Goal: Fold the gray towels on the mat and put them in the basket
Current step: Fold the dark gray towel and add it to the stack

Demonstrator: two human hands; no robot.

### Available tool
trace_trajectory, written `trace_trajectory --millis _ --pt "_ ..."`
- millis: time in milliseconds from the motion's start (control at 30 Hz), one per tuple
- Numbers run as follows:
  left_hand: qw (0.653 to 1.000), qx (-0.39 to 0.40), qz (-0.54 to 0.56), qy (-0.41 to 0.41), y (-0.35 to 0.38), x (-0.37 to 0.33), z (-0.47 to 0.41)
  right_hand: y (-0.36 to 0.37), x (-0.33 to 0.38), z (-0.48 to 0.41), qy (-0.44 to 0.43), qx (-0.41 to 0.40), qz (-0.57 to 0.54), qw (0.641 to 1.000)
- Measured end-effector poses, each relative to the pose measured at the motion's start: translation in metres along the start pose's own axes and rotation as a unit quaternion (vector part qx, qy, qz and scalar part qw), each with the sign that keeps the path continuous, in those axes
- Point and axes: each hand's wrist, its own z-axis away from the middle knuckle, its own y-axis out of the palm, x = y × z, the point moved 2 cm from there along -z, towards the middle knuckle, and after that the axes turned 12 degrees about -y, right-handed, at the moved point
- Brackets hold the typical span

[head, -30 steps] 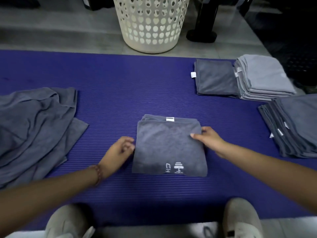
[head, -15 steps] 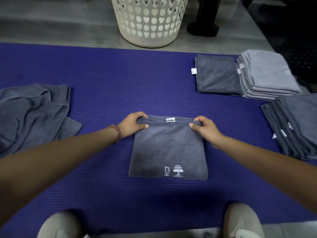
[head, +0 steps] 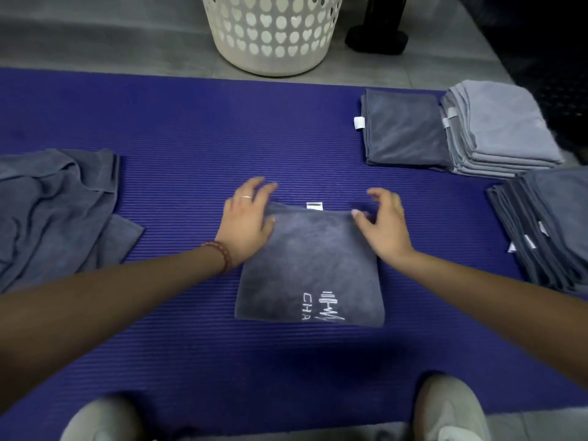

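The folded gray towel [head: 310, 265] is lying square at the middle of the purple mat [head: 178, 128], with its logo toward the person and a white tag at its far edge. The left hand [head: 248, 218] is resting on the towel's 11 o'clock corner, fingers spread and straight, gripping nothing. The right hand [head: 383, 226] is arching over the 1 o'clock corner, fingers loosely bent and thumb touching the edge, with no pinch showing. The white basket [head: 273, 36] is standing at 12 o'clock, off the mat. A crumpled heap of towels [head: 54, 211] is waiting at 9 o'clock, and folded stacks [head: 499, 122] are sitting at 2 and 3 o'clock. Lifting by the far corners alone is likely risking the layers falling open on the way to the basket.
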Motion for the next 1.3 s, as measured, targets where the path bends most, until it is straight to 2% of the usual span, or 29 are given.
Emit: trace_trajectory --millis 33,67,100,133,167,200,233,333,400,500,567,633,800,1000,1067,1133,1167,1233,1300 --pt "0.996 0.009 -0.04 0.073 0.003 -0.006 0.011 0.0 0.009 0.009 -0.083 0.05 0.013 0.995" --pt "0.987 0.043 -0.09 0.128 0.008 -0.008 0.023 0.002 0.016 0.019 -0.146 0.145 0.033 0.978" --pt "0.974 0.092 -0.139 0.157 0.015 -0.008 0.035 0.004 0.018 0.033 -0.182 0.258 0.074 0.946" --pt "0.961 0.144 -0.177 0.156 0.021 -0.002 0.045 0.007 0.013 0.048 -0.2 0.357 0.13 0.903" --pt "0.952 0.186 -0.2 0.138 0.027 0.006 0.052 0.008 0.005 0.062 -0.212 0.42 0.183 0.863" --pt "0.949 0.208 -0.206 0.119 0.029 0.014 0.056 0.008 -0.004 0.072 -0.212 0.45 0.221 0.839" --pt "0.949 0.219 -0.202 0.106 0.027 0.019 0.057 0.006 -0.012 0.078 -0.199 0.461 0.243 0.83" --pt "0.948 0.238 -0.189 0.093 0.023 0.024 0.051 -0.003 -0.024 0.078 -0.183 0.458 0.236 0.837" --pt "0.949 0.225 -0.195 0.101 0.023 0.02 0.051 -0.006 -0.022 0.076 -0.185 0.424 0.173 0.87" --pt "0.953 0.19 -0.196 0.131 0.022 0.018 0.065 -0.006 -0.018 0.077 -0.098 0.261 0.023 0.96" --pt "0.952 0.199 -0.192 0.132 0.021 0.019 0.074 -0.001 -0.018 0.073 -0.008 0.189 -0.057 0.98" --pt "0.947 0.225 -0.197 0.118 0.019 0.021 0.075 0.005 -0.016 0.068 0.049 0.18 -0.1 0.977" --pt "0.937 0.266 -0.2 0.11 0.018 0.016 0.065 -0.004 -0.006 0.052 0.111 0.147 -0.26 0.948" --pt "0.946 0.257 -0.173 0.093 0.012 0.012 0.06 -0.008 0.009 0.042 0.121 0.208 -0.291 0.926" --pt "0.97 0.209 -0.098 0.069 -0.001 0.006 0.052 -0.015 0.02 0.031 0.102 0.187 -0.305 0.928" --pt "0.988 0.141 0.046 0.034 -0.02 -0.003 0.041 -0.03 0.043 0.013 0.046 0.151 -0.297 0.942" --pt "0.986 0.105 0.129 0.021 -0.03 -0.008 0.034 -0.042 0.058 0.003 -0.005 0.129 -0.271 0.954" --pt "0.95 0.056 0.306 -0.023 -0.054 -0.021 0.021 -0.069 0.093 -0.016 -0.141 0.088 -0.182 0.969" --pt "0.864 0.078 0.482 -0.121 -0.075 -0.036 0.013 -0.093 0.124 -0.022 -0.292 0.066 -0.057 0.953"
